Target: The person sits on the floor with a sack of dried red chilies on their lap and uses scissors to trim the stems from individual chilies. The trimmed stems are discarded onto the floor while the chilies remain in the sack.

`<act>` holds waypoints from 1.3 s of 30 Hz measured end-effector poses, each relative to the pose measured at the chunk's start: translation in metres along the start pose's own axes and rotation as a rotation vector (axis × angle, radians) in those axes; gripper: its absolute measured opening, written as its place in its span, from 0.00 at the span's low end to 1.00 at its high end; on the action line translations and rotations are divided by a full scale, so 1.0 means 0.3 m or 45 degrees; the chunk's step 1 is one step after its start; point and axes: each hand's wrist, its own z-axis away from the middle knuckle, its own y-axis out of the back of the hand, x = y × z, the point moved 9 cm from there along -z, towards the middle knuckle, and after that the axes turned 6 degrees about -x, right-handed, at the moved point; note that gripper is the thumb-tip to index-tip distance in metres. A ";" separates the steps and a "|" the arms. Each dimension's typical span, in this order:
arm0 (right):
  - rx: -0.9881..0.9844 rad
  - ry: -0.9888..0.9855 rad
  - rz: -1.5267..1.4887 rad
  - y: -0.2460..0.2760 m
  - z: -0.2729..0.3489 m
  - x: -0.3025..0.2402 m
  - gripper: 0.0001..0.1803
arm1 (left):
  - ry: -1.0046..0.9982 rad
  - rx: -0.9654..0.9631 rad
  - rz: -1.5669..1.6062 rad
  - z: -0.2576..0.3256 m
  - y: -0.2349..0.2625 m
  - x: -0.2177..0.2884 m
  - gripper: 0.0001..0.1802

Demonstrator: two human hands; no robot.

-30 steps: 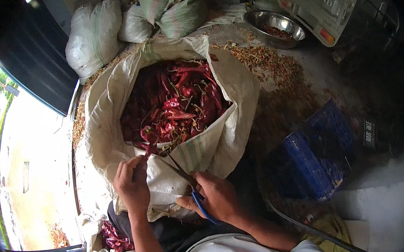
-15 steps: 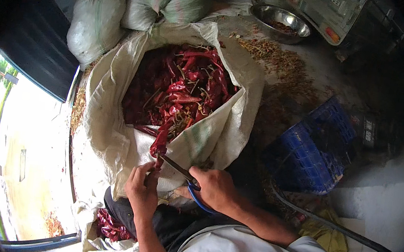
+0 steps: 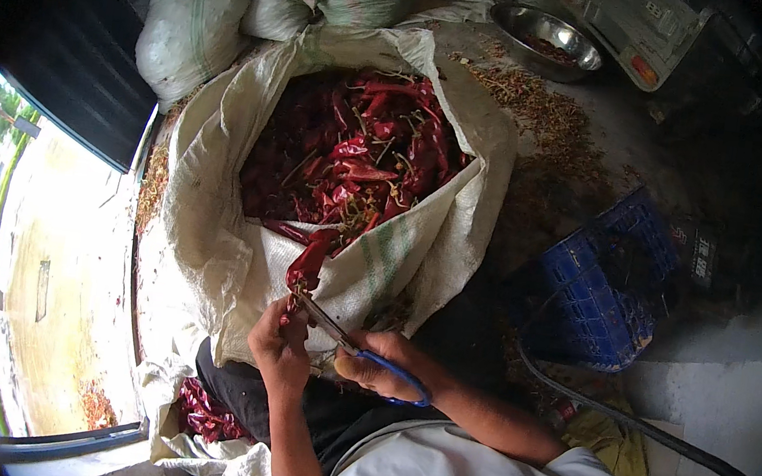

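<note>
Left hand (image 3: pixel 279 349) pinching a dried red chili (image 3: pixel 310 263) at its stem, just near of the open white sack (image 3: pixel 205 218) (heaped with chilies). Right hand (image 3: pixel 384 375) clenched on blue-handled scissors (image 3: pixel 346 339), blades at the stem. Risk: nicked left fingertips, blades touching them.

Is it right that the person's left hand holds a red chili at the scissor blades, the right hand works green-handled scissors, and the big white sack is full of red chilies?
Not quite: the scissors have blue handles, not green, as the head view shows. The rest stands: the left hand holds a red chili at the blades, the right hand works the scissors, and the big white sack is full of red chilies.
</note>
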 end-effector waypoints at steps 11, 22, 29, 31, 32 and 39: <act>-0.317 0.061 -0.397 -0.054 -0.020 -0.132 0.18 | 0.338 0.132 1.080 0.108 -0.040 -0.204 0.05; -0.336 -0.170 -0.369 -0.035 0.014 0.000 0.24 | 0.252 0.270 0.871 0.012 0.084 -0.076 0.05; -0.420 -0.130 -0.318 -0.015 0.032 -0.013 0.27 | -0.128 -0.454 0.439 -0.183 -0.040 0.045 0.26; -0.487 -0.136 -0.312 -0.015 0.040 -0.028 0.26 | -0.086 -0.625 0.535 -0.191 -0.076 0.091 0.25; -0.508 -0.150 -0.293 -0.010 0.044 -0.037 0.26 | -0.062 -0.714 0.583 -0.190 -0.096 0.107 0.24; -0.678 -0.134 -0.402 0.035 0.083 -0.064 0.27 | -0.232 -1.371 0.583 -0.150 -0.190 0.215 0.11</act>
